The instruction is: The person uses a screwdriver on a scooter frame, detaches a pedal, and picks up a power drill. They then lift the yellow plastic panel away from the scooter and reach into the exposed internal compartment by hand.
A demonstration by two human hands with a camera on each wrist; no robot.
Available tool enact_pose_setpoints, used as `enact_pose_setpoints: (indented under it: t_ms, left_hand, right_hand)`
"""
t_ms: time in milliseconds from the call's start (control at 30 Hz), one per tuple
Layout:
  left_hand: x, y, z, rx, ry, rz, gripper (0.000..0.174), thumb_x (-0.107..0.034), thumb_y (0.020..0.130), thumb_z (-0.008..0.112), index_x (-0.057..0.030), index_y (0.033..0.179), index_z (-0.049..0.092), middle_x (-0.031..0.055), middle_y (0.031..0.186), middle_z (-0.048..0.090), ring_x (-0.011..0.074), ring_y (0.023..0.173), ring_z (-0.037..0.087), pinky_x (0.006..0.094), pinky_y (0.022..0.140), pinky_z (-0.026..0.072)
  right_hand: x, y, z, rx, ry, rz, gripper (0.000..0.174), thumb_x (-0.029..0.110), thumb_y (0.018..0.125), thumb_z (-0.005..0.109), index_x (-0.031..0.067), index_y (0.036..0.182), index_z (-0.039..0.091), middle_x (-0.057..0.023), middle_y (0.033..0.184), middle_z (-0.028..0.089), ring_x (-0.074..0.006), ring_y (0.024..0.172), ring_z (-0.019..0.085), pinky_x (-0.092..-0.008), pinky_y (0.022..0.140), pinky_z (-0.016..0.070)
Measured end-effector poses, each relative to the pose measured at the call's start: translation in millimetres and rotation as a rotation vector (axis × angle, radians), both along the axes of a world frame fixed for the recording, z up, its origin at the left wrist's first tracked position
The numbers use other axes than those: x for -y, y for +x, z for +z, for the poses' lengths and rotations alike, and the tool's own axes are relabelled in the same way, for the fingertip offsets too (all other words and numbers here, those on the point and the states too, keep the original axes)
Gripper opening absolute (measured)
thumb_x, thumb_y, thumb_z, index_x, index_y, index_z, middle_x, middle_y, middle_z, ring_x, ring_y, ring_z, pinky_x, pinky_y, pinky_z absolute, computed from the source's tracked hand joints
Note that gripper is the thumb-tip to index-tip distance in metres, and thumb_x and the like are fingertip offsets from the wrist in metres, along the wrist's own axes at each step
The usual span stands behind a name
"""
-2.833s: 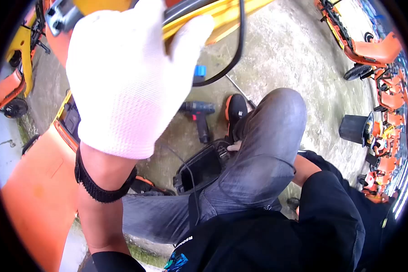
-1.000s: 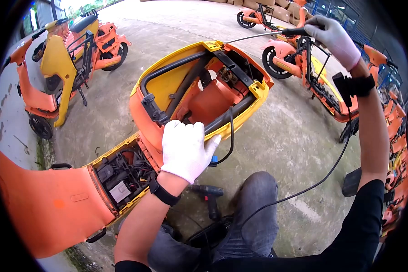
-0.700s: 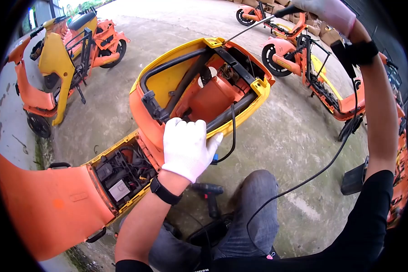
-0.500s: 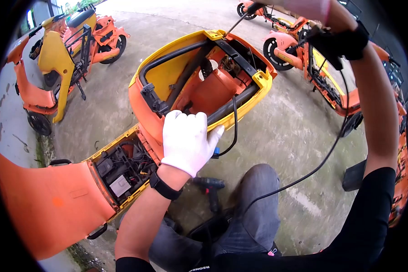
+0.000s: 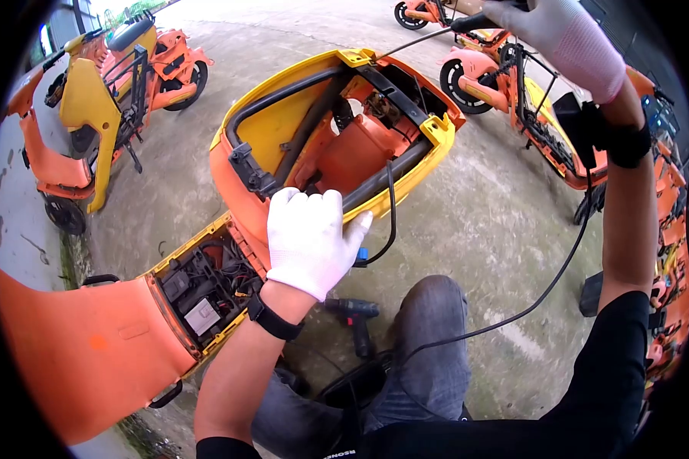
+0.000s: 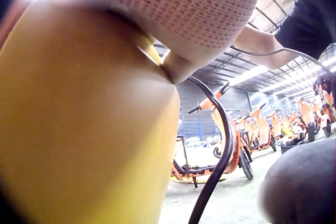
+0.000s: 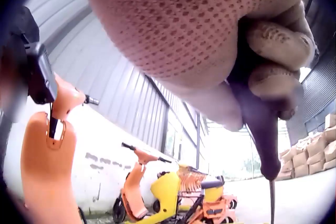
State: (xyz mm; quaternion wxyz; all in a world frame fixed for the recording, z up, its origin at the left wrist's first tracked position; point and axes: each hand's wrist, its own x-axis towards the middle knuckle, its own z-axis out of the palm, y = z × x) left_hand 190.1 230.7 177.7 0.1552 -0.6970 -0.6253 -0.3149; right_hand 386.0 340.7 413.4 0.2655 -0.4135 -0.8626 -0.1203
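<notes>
A scooter's orange and yellow rear body (image 5: pixel 421 180) stands uncovered, with black frame tubes and an orange inner bucket (image 5: pixel 360 157) showing inside. My gloved left hand (image 5: pixel 308 243) grips its near edge, fingers curled over the top and thumb along the yellow side panel (image 6: pixel 89 113). Up at the right, my gloved right hand (image 5: pixel 565 47) holds a long screwdriver (image 5: pixel 471 21) by its black handle. In the right wrist view the fingers wrap round the handle (image 7: pixel 260 129) and the thin shaft (image 7: pixel 272 198) points down. The shaft's tip meets the yellow rim's far corner.
An open compartment (image 5: pixel 207 294) with wiring lies to the left, beside the orange front panel (image 5: pixel 92 352). A cordless drill (image 5: pixel 356 321) lies on the concrete floor by my knee (image 5: pixel 436 314). A black cable (image 5: pixel 392 222) loops off the body. Other scooters (image 5: pixel 92 115) stand around.
Both hands were off this work 2.8 seconds ago, the left raised close to the camera. Since then the left rests on the body's edge; the right, with the screwdriver, dipped, rose and shifted.
</notes>
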Motion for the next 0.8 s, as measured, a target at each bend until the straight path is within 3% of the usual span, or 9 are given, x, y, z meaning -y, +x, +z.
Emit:
enact_pose_setpoints:
  t_ms: [133, 167, 433, 533, 600, 667, 733, 767, 800]
  left_hand:
    - [1, 0, 2, -0.016, -0.017, 0.017, 0.034, -0.035, 0.077, 0.07, -0.0058, 0.066, 0.056, 0.0132, 0.059, 0.057, 0.0324, 0.063, 0.055, 0.041, 0.071, 0.0404]
    - [2, 1, 2, -0.017, -0.014, 0.018, 0.034, -0.035, 0.077, 0.07, -0.0058, 0.066, 0.056, 0.0132, 0.059, 0.057, 0.0324, 0.063, 0.055, 0.041, 0.071, 0.0404]
    - [2, 1, 2, -0.028, -0.032, 0.008, 0.033, -0.035, 0.079, 0.068, -0.0055, 0.069, 0.056, 0.0135, 0.06, 0.058, 0.0323, 0.064, 0.055, 0.041, 0.074, 0.0398]
    - [2, 0, 3, -0.034, -0.066, 0.003, 0.034, -0.035, 0.08, 0.067, -0.0053, 0.069, 0.056, 0.0134, 0.061, 0.058, 0.0324, 0.065, 0.055, 0.0414, 0.074, 0.0396]
    - [6, 0, 6, -0.024, -0.084, -0.019, 0.034, -0.036, 0.082, 0.066, -0.0038, 0.076, 0.059, 0.0135, 0.065, 0.059, 0.0319, 0.067, 0.055, 0.0407, 0.075, 0.0397]
    - [4, -2, 6, -0.014, -0.098, -0.039, 0.035, -0.037, 0.084, 0.064, -0.0024, 0.082, 0.062, 0.0137, 0.069, 0.061, 0.0314, 0.07, 0.056, 0.0401, 0.076, 0.0398]
    - [-1, -7, 4, 0.285, 0.134, -0.265, 0.048, -0.047, 0.087, 0.059, 0.0003, 0.087, 0.06, 0.0122, 0.065, 0.058, 0.0333, 0.066, 0.053, 0.0406, 0.072, 0.039]
    - [2, -14, 13, 0.582, -0.131, -0.392, 0.058, -0.052, 0.091, 0.053, 0.0045, 0.106, 0.058, 0.0152, 0.085, 0.065, 0.0318, 0.082, 0.059, 0.0399, 0.081, 0.0433]
    - [1, -6, 6, 0.992, -0.039, -0.523, 0.064, -0.053, 0.095, 0.048, 0.0066, 0.118, 0.052, 0.0192, 0.113, 0.062, 0.0282, 0.104, 0.059, 0.0384, 0.093, 0.0444]
  right_hand:
    - [31, -5, -2, 0.042, 0.168, -0.035, 0.022, 0.017, 0.084, 0.065, -0.0035, 0.092, 0.067, -0.0174, 0.079, 0.067, -0.0229, 0.07, 0.064, -0.0334, 0.067, 0.0487]
    - [2, 1, 6, -0.001, 0.075, -0.05, 0.024, 0.018, 0.084, 0.065, -0.0035, 0.093, 0.067, -0.0182, 0.078, 0.067, -0.0242, 0.07, 0.064, -0.0349, 0.067, 0.0485]
    - [-10, -3, 7, -0.011, 0.038, -0.013, 0.023, 0.019, 0.084, 0.065, -0.0022, 0.095, 0.068, -0.0201, 0.077, 0.066, -0.0263, 0.07, 0.065, -0.0359, 0.067, 0.0488]
    - [-7, 8, -6, -0.124, 0.069, 0.038, 0.025, 0.02, 0.085, 0.065, -0.0027, 0.095, 0.067, -0.0203, 0.078, 0.066, -0.0262, 0.071, 0.065, -0.0361, 0.068, 0.049]
    - [17, 14, -26, -0.53, 0.061, 0.097, 0.026, 0.021, 0.084, 0.064, -0.0022, 0.096, 0.067, -0.0208, 0.08, 0.067, -0.0277, 0.075, 0.066, -0.037, 0.069, 0.0497]
    - [4, 36, -70, -0.703, -0.197, 0.244, 0.026, 0.023, 0.094, 0.059, -0.0019, 0.102, 0.063, -0.0017, 0.072, 0.059, -0.0093, 0.065, 0.055, -0.023, 0.06, 0.0452]
    - [28, 20, -118, -0.827, -0.411, 0.333, 0.024, 0.02, 0.094, 0.059, -0.0019, 0.103, 0.061, -0.0028, 0.074, 0.06, -0.0102, 0.068, 0.057, -0.025, 0.062, 0.0463]
    - [41, 11, -142, -0.672, -0.334, 0.402, 0.02, 0.012, 0.096, 0.051, -0.0002, 0.111, 0.058, -0.0037, 0.085, 0.06, -0.0098, 0.072, 0.056, -0.0246, 0.065, 0.0471]
    - [55, -5, -163, -0.601, -0.22, 0.47, 0.022, 0.004, 0.089, 0.056, 0.0003, 0.111, 0.057, -0.0076, 0.093, 0.059, -0.0149, 0.075, 0.057, -0.028, 0.067, 0.0484]
